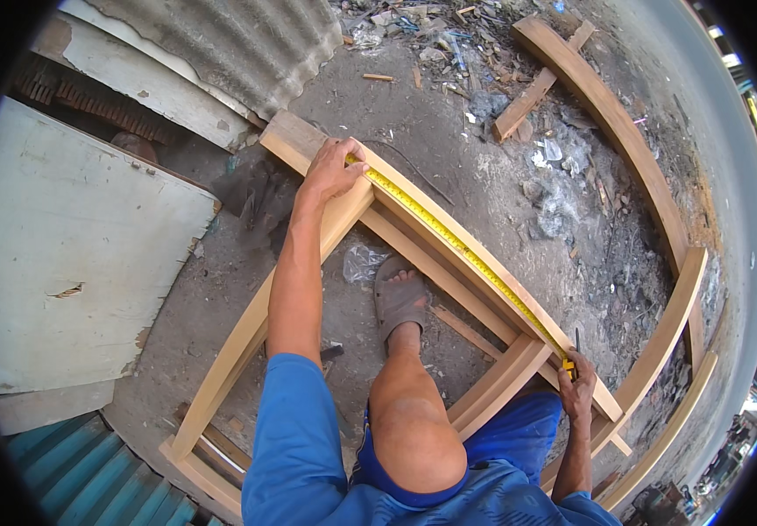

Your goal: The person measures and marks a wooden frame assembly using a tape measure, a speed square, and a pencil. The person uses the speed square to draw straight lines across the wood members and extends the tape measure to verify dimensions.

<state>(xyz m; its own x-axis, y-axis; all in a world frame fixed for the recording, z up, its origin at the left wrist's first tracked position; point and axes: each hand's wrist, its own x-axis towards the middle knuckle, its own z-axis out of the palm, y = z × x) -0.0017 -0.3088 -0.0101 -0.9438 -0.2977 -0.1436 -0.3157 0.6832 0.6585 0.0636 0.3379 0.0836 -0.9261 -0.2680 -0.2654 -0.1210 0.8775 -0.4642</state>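
A yellow tape measure (457, 241) is stretched along the top of a wooden beam (505, 279), which belongs to a rectangular timber frame. My left hand (335, 168) pinches the tape's far end near the beam's upper left corner. At the lower right end, my right hand (578, 383) is closed around the yellow and black tape case, close to where a crosspiece (519, 364) meets the beam. A thin dark stick-like thing (577, 337) pokes up by the right fingers; its kind is unclear.
My sandalled foot (399, 298) stands inside the frame, beside a clear plastic bag (364, 262). To the left lie a worn white panel (89, 254) and corrugated sheets (221, 44). Curved-looking loose timbers (624, 131) and scattered rubbish (558, 206) occupy the right side.
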